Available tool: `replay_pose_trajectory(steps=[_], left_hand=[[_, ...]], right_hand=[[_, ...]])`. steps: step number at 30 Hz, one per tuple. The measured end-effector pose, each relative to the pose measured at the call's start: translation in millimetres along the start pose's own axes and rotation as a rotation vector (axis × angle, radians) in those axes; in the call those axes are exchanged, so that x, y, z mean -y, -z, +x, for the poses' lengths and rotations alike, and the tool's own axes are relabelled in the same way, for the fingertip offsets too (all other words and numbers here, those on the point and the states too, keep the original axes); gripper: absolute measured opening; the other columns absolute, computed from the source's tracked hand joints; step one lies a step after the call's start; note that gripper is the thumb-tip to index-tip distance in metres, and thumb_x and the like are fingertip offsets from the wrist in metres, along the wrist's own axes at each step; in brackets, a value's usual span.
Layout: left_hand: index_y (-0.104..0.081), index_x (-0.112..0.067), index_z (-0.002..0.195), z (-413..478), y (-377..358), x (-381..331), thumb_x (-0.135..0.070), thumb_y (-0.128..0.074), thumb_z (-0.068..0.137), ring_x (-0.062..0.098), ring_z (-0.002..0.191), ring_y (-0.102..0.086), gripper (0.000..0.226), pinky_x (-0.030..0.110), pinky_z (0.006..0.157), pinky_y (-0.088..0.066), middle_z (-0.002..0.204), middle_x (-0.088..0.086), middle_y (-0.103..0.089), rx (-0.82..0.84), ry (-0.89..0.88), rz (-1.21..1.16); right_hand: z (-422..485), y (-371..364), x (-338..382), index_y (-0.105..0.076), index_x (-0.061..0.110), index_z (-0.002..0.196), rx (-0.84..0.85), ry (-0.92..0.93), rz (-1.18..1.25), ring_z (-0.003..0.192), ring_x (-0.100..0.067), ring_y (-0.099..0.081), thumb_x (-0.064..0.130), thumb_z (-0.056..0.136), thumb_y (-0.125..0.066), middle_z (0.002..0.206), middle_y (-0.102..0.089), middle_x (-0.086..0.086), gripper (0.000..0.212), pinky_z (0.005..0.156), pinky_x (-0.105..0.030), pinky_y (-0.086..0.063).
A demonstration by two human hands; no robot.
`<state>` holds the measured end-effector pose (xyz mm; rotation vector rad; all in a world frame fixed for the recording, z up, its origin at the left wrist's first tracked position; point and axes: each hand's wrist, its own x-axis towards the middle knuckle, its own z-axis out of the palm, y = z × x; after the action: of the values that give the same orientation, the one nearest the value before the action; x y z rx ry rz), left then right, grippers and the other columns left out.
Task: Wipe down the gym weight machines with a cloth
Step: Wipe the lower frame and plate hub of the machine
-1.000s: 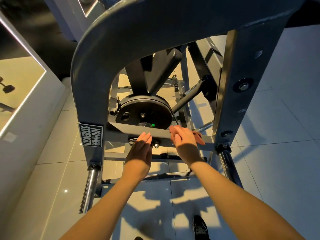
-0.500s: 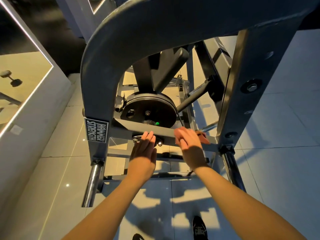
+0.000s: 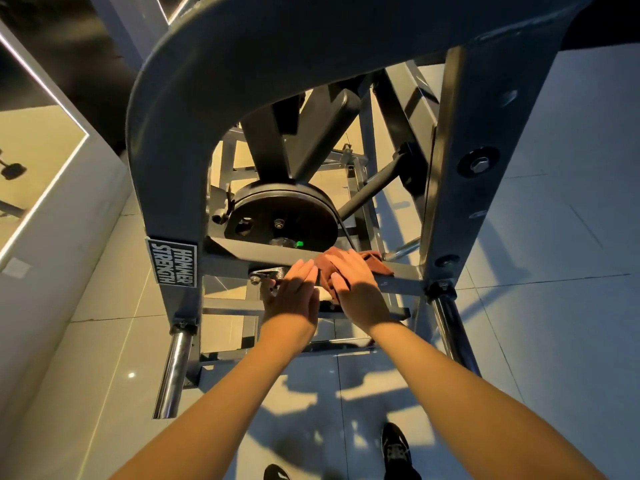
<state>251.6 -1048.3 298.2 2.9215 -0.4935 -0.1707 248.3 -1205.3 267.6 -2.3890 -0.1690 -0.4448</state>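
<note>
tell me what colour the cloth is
Reddish brown, best seen in the head view: the cloth lies under the right hand.

The crossbar (image 3: 403,274) ran between the curved left post (image 3: 162,150) and the straight right upright (image 3: 460,188). Its middle was taken up: the left hand (image 3: 294,296) lay flat just beside the right hand (image 3: 353,285), which pressed the brown cloth (image 3: 377,264). Bare bar lay free on both sides, longer toward the Hammer Strength label (image 3: 172,261), shorter toward the upright. Close behind, the black disc (image 3: 284,216) left only a narrow slot. A bolted bracket (image 3: 268,273) hung under the bar at the left fingertips. Below, a gap reached the lower rail (image 3: 228,310). A left chrome peg (image 3: 171,372) and right chrome peg (image 3: 453,341) jutted forward; the tiled floor (image 3: 554,341) rightward gave wide room.
</note>
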Motion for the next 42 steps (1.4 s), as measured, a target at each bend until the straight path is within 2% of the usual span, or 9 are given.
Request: replay_pose_trajectory(steps=[6, 11, 14, 20, 25, 28, 33, 38, 42], left_hand=[[-0.056, -0.019, 0.141, 4.6, -12.3, -20.7, -0.033, -0.027, 0.1, 0.012, 0.146, -0.025, 0.052, 0.039, 0.101, -0.02, 0.155, -0.001, -0.046, -0.052, -0.189, 0.056], [-0.035, -0.024, 0.155, 10.1, -15.4, -27.0, -0.03, -0.033, 0.106, 0.009, 0.154, -0.014, 0.049, 0.038, 0.11, -0.016, 0.166, -0.009, -0.023, -0.014, -0.104, 0.005], [-0.063, -0.014, 0.133, 0.1, -13.0, -7.7, -0.034, -0.032, 0.098, 0.02, 0.14, -0.044, 0.051, 0.038, 0.106, -0.033, 0.147, 0.004, -0.053, -0.08, -0.161, 0.013], [-0.057, -0.012, 0.139, -18.8, -11.6, 48.4, -0.022, -0.055, 0.097, 0.039, 0.131, -0.053, 0.044, 0.049, 0.108, -0.044, 0.146, 0.015, -0.053, -0.266, 0.056, -0.171], [-0.033, -0.022, 0.157, -28.7, -13.2, 59.4, -0.026, -0.05, 0.104, 0.02, 0.154, -0.017, 0.056, 0.03, 0.122, -0.009, 0.167, -0.004, -0.018, -0.205, 0.09, -0.217], [-0.024, -0.022, 0.159, -30.3, -14.7, 53.3, -0.026, -0.048, 0.105, 0.014, 0.155, -0.004, 0.059, 0.031, 0.123, -0.004, 0.165, -0.012, -0.004, -0.22, 0.057, -0.23], [-0.03, -0.023, 0.158, -31.3, -7.6, 37.4, -0.028, -0.047, 0.106, 0.016, 0.152, -0.021, 0.054, 0.034, 0.124, -0.021, 0.165, -0.004, -0.024, -0.189, 0.1, -0.392], [-0.061, -0.017, 0.128, -49.4, 17.8, 11.6, -0.023, -0.049, 0.106, 0.005, 0.089, -0.043, 0.027, 0.02, 0.079, -0.039, 0.117, 0.008, -0.062, -0.14, 0.163, -0.55], [-0.049, -0.024, 0.108, -60.2, 7.7, 1.0, -0.024, -0.047, 0.106, 0.007, 0.075, -0.054, 0.004, 0.021, 0.063, -0.044, 0.092, 0.005, -0.062, 0.106, 0.143, -0.782]], right_hand=[[-34.5, 30.0, -72.1, -0.06, 0.011, 0.106, -0.152, -0.356, 0.168, 0.09, -0.031, -0.056, 0.026, 0.106, -0.031, 0.098, -0.059, -0.011, 0.032, 0.083, -0.053, -0.051], [-25.8, 20.4, -47.5, -0.064, -0.007, 0.108, -0.197, -0.406, 0.203, 0.094, -0.034, -0.06, 0.044, 0.106, -0.033, 0.103, -0.064, -0.023, 0.06, 0.093, -0.037, -0.05], [-14.8, 2.2, -13.8, -0.067, 0.0, 0.108, -0.187, -0.308, 0.237, 0.099, -0.032, -0.065, 0.037, 0.107, -0.034, 0.106, -0.068, -0.018, 0.049, 0.092, -0.054, -0.054], [37.0, -14.5, 77.4, -0.07, 0.009, 0.113, 0.105, 0.068, 0.201, 0.11, -0.027, -0.062, 0.031, 0.099, -0.037, 0.116, -0.068, -0.013, 0.042, 0.103, -0.043, -0.049], [33.4, -6.5, 59.2, -0.068, 0.011, 0.12, 0.12, 0.228, 0.165, 0.115, -0.025, -0.06, 0.018, 0.102, -0.05, 0.123, -0.067, -0.01, 0.026, 0.109, -0.034, -0.044], [18.4, -12.1, 32.7, -0.068, 0.013, 0.103, -0.04, 0.12, 0.063, 0.096, -0.021, -0.058, 0.015, 0.102, -0.05, 0.106, -0.065, -0.003, 0.018, 0.088, -0.042, -0.052], [8.6, -16.4, 32.6, -0.066, 0.02, 0.128, 0.106, 0.002, -0.123, 0.121, -0.02, -0.06, 0.015, 0.098, -0.064, 0.129, -0.066, -0.003, 0.031, 0.112, -0.028, -0.041], [-6.7, -1.8, 56.7, -0.067, 0.022, 0.1, 0.009, -0.67, 0.561, 0.091, -0.026, -0.071, 0.035, 0.096, -0.067, 0.099, -0.071, -0.007, 0.013, 0.076, -0.042, -0.064], [-41.3, 6.1, 65.3, -0.069, 0.035, 0.11, -0.043, -0.734, 0.81, 0.106, -0.02, -0.068, 0.011, 0.098, -0.061, 0.111, -0.071, 0.004, 0.028, 0.086, -0.042, -0.061]])
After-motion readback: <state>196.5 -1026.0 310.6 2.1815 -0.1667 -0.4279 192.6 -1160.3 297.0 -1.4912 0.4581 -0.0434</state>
